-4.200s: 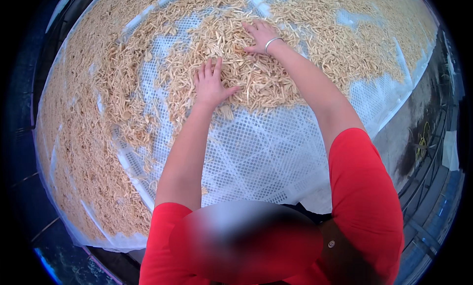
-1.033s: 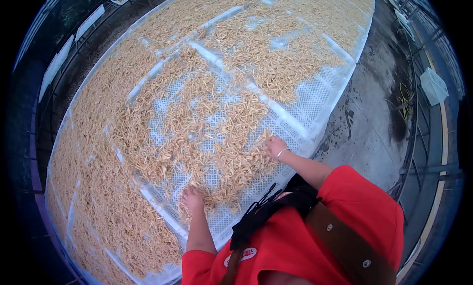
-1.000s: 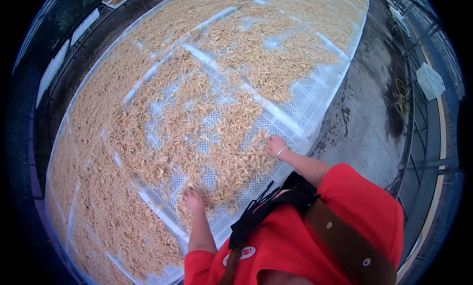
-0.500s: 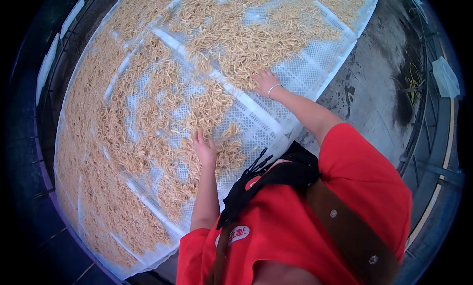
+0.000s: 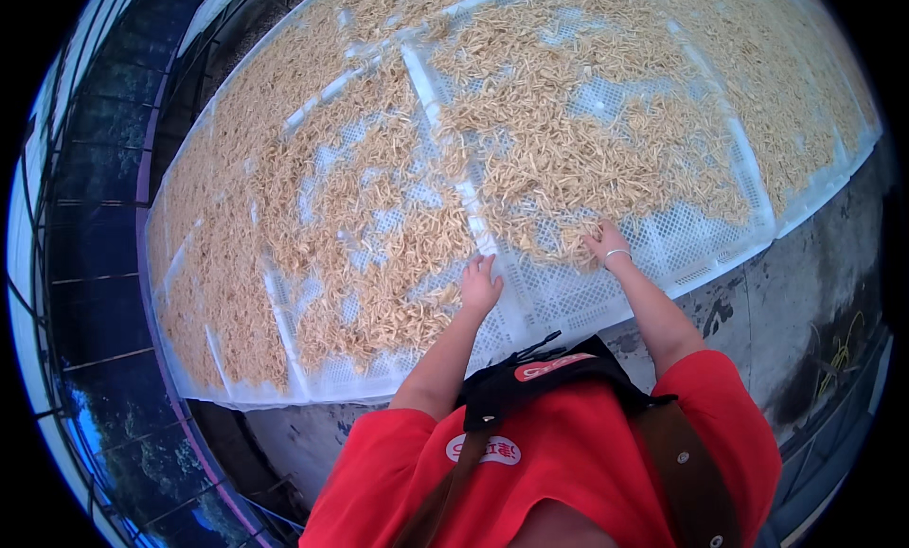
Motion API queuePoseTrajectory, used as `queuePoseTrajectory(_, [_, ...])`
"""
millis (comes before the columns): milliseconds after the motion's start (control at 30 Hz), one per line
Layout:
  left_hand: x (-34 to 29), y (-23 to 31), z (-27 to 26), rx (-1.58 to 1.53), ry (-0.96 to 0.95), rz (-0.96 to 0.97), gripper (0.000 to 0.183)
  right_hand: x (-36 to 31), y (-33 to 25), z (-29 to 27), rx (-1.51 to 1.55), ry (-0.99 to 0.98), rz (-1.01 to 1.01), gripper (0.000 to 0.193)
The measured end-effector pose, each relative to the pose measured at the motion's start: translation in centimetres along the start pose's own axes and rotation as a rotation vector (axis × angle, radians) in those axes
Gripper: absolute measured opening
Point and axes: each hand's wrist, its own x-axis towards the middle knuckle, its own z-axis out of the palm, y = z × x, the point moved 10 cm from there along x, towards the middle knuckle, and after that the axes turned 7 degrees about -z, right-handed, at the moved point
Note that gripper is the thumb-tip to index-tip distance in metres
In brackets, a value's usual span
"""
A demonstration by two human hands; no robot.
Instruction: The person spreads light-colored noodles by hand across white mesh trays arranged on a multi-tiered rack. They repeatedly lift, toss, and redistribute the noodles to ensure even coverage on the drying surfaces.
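Observation:
Pale tan, thin curled strips (image 5: 554, 160) of food lie spread over white perforated trays set edge to edge. My left hand (image 5: 481, 284) rests at the near end of the raised white rim (image 5: 476, 228) between two trays, fingers stretched and thumb apart, with nothing seen in it. To its right, my right hand (image 5: 608, 243), with a thin bracelet at the wrist, touches the near edge of the strip layer. Its fingers look spread, their tips partly hidden among the strips. Bare white mesh (image 5: 568, 288) shows between the two hands and along the near tray edge.
More strip-covered trays (image 5: 805, 103) continue to the right, left and far side. Dark concrete floor (image 5: 729, 316) lies beyond the near edge, with a yellow cord (image 5: 837, 357) at the right. A dark metal frame (image 5: 104, 207) runs along the left.
My view has turned, so the trays sit differently in the picture. My left hand has gone from the strips to the tray rim; my right hand's fingers now reach into the strips' near edge.

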Motion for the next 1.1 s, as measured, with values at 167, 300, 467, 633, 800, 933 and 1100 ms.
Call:
queuePoseTrajectory(167, [-3.0,-5.6,-2.8,-0.106,0.049,-0.137,0.049,-1.1,2.1,-3.4,-0.111,0.177,-0.131,0.050])
queuePoseTrajectory(300, [-8.2,-12.0,-3.4,-0.123,0.049,-0.221,0.047,-3.8,1.2,-5.5,0.153,0.317,-0.218,0.032])
queuePoseTrajectory(467, [-16.1,-16.9,-4.1,-0.103,-0.065,-0.371,0.046,-8.9,1.8,-6.5,0.396,0.436,-0.275,0.016])
queuePoseTrajectory(633, [-22.7,-22.3,-5.1,-0.060,0.027,-0.516,0.045,-13.7,1.4,-6.6,0.732,0.374,-0.028,0.033])
queuePoseTrajectory(800, [-22.2,-18.4,-3.7,-0.065,0.108,-0.457,0.044,-17.4,2.8,-16.6,0.347,0.499,-0.257,0.026])
queuePoseTrajectory(933, [-21.1,-12.0,-1.0,-0.057,0.184,-0.331,0.041,-25.0,6.4,-24.3,0.492,0.572,-0.355,0.016])
queuePoseTrajectory(1100, [-17.7,8.7,4.6,-0.015,0.154,-0.019,0.042,-40.5,26.8,-33.1,0.490,0.831,-0.100,0.022])
